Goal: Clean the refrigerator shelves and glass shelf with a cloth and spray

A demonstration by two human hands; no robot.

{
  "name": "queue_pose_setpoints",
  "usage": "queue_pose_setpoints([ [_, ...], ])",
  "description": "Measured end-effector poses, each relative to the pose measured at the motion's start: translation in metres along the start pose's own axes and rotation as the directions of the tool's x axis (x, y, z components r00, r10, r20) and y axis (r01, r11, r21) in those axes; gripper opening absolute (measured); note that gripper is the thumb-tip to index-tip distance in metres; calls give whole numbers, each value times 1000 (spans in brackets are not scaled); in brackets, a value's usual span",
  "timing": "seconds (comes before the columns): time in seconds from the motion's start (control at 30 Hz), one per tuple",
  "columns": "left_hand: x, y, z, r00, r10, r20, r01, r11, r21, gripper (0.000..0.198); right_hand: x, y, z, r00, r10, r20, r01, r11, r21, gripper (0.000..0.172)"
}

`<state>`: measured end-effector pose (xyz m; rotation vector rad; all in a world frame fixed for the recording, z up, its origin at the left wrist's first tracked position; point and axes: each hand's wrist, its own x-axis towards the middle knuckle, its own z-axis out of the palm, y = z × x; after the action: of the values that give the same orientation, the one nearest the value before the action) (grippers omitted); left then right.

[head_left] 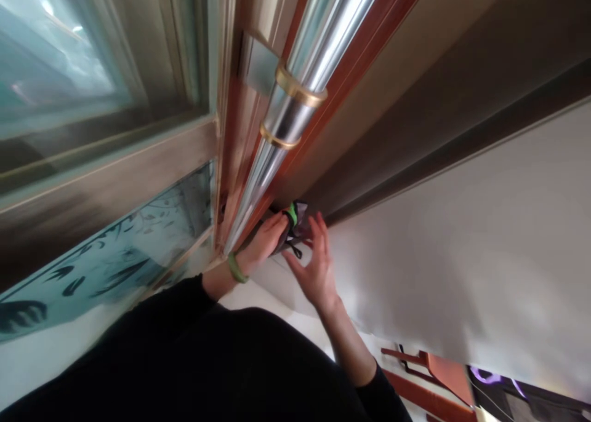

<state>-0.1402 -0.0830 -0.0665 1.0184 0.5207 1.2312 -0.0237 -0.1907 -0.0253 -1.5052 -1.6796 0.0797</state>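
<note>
My left hand (268, 237), with a green band on its wrist, is closed around a dark folded bundle (300, 225). The bundle has a bright green strip near its upper end and a small black loop hanging at its lower side. To the right of it is my right hand (318, 265), its fingers spread apart and curving toward the bundle. Whether a fingertip touches it is hard to tell. My left palm and fingers hide part of the bundle, and its exact kind does not show.
A shiny metal pole (295, 114) with gold rings runs diagonally beside a wooden frame. Glass panels (115, 256), one with dark leaf patterns, stand at left. A white wall (462, 237) fills the right. Reddish wooden furniture (443, 379) shows at lower right.
</note>
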Motion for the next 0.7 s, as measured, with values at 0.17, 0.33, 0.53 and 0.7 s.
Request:
queue_pose_setpoints([
  [0.17,-6,11,7,926,322,195,-369,882,294,44,-5,5,21,999,-21,-36,19,999,-32,39],
  [0.33,-5,14,3,850,440,290,-524,641,561,42,1,12,12,995,79,-62,-70,987,143,18],
  [0.53,9,8,-10,875,327,356,-463,358,811,34,20,-4,-29,984,65,-165,-51,995,86,23],
  [0.7,8,14,-10,896,242,372,-434,297,851,33,28,-8,-39,982,6,-187,-16,998,-54,18],
])
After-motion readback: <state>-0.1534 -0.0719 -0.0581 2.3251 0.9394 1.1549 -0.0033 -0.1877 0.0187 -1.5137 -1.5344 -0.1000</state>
